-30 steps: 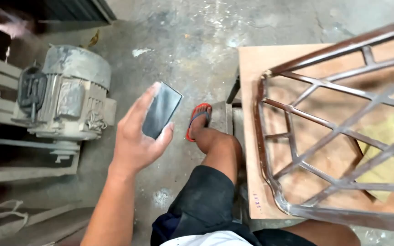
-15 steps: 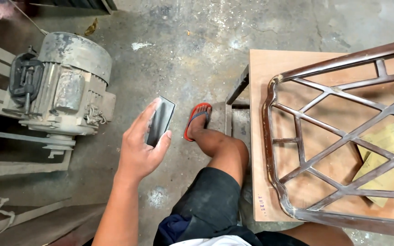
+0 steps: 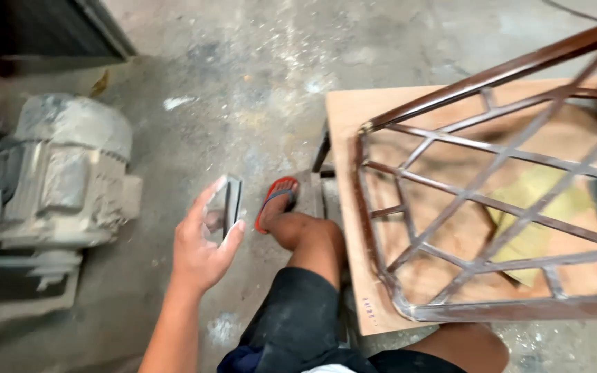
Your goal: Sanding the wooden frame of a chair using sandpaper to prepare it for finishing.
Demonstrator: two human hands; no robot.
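A person is sitting and looking down at a dusty concrete floor. Nearest the camera, dark shorts are covering the person's left thigh, and the bare knee and shin are stretching forward to a foot in a red sandal resting flat on the floor.

Just left of that leg, the person's left hand is reaching out at arm's length, palm turned inward. It is gripping a small flat dark block between the thumb and the fingers, closed on it and showing it nearly edge-on, upright, above the floor and just beside the sandal. The right hand is not showing in the picture.

To the right, a brown metal frame with crossing diagonal bars is lying tilted over a plywood board. Yellowish sheets of sandpaper are lying on the board beneath the bars.

Farther left, well apart from the hand, a grey, dust-coated electric motor is sitting on a low mount. Beyond it, at the top left corner, a dark panel is standing, too blurred to tell more.
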